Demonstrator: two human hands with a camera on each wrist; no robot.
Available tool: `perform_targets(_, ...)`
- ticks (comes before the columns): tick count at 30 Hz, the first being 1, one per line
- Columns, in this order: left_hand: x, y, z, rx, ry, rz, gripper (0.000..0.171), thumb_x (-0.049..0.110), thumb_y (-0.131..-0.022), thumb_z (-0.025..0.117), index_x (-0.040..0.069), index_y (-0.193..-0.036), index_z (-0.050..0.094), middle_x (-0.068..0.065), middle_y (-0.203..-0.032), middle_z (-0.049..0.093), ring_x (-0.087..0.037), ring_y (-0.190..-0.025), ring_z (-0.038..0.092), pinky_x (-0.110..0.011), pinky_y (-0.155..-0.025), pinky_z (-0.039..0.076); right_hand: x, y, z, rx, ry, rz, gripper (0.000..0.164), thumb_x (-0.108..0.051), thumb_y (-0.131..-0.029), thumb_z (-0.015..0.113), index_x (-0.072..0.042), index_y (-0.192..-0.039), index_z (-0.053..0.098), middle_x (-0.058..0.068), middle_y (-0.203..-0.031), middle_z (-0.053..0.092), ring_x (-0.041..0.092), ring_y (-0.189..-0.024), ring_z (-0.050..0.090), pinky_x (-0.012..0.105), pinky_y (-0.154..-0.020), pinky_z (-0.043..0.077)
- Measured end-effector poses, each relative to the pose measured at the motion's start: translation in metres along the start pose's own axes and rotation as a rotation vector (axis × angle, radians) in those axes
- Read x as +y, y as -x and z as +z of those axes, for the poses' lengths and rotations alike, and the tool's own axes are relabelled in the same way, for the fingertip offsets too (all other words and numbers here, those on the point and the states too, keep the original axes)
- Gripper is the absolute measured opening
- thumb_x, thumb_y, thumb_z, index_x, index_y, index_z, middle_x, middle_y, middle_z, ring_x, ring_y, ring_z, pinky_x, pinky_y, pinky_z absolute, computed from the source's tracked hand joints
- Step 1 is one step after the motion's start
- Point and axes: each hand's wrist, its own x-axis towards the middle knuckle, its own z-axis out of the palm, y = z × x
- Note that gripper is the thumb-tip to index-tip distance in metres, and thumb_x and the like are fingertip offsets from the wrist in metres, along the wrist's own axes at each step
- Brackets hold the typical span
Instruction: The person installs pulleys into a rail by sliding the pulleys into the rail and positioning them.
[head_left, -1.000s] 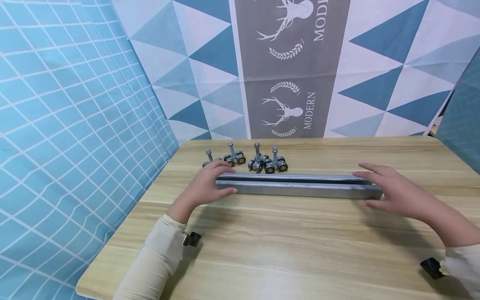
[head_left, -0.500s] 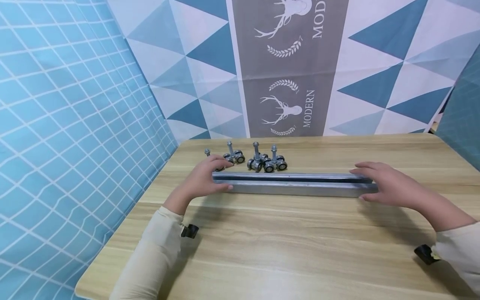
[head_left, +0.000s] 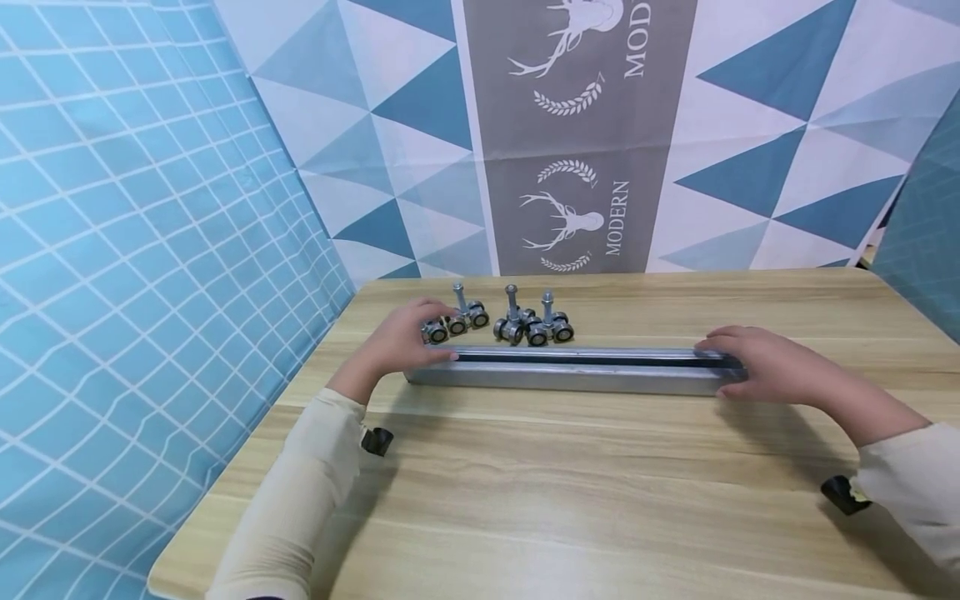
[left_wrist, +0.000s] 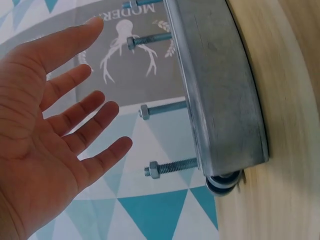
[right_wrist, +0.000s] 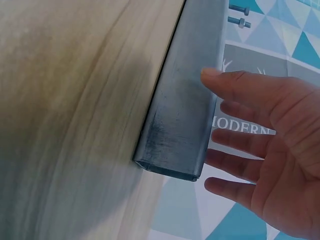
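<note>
Head view showed your left hand (head_left: 397,340) and right hand (head_left: 776,367) relaxed, released, at the metal rail (head_left: 570,379); behind it stood four rollers (head_left: 551,329), your left hand partly blocking one.

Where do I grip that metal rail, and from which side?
Probably grip the metal rail at both ends from above, pinching across its near and far walls: it's long and straight, lying crosswise on the table with its slot up, and bolted rollers stand close behind its left half.
</note>
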Motion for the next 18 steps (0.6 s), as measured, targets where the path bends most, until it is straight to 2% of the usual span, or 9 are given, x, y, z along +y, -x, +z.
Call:
perform_targets(5, -0.010, -0.004, -0.003, 0.003, -0.014, -0.026, 0.060, 0.026, -0.078, 0.082, 0.005, -0.130, 0.060, -0.014, -0.131, 0.056, -0.032, -0.114, 0.055, -0.049, -0.096, 0.044, 0.002, -0.004, -0.001, -0.016, -0.001, -0.020, 0.055, -0.011, -0.072, 0.084, 0.005, -0.121, 0.063, 0.023, -0.118, 0.063, 0.043, -0.110, 0.058, 0.057, -0.089, 0.047)
perform_targets(11, -0.019, -0.008, -0.007, -0.019, 0.007, -0.096, 0.060, 0.022, -0.079, 0.082, 0.006, -0.132, 0.059, -0.015, -0.132, 0.053, -0.034, -0.112, 0.055, -0.048, -0.092, 0.046, 0.004, -0.010, -0.001, -0.047, 0.002, -0.001, 0.049, -0.008, -0.073, 0.084, 0.005, -0.116, 0.066, 0.020, -0.113, 0.065, 0.041, -0.107, 0.060, 0.056, -0.087, 0.048)
perform_targets(18, -0.030, -0.013, -0.013, -0.011, 0.003, -0.167, 0.052, 0.022, -0.084, 0.076, 0.004, -0.130, 0.060, -0.017, -0.129, 0.055, -0.035, -0.111, 0.055, -0.048, -0.086, 0.048, 0.004, -0.013, -0.001, -0.054, 0.023, -0.002, 0.045, -0.006, -0.071, 0.084, 0.003, -0.112, 0.068, 0.019, -0.110, 0.067, 0.041, -0.105, 0.061, 0.055, -0.085, 0.049)
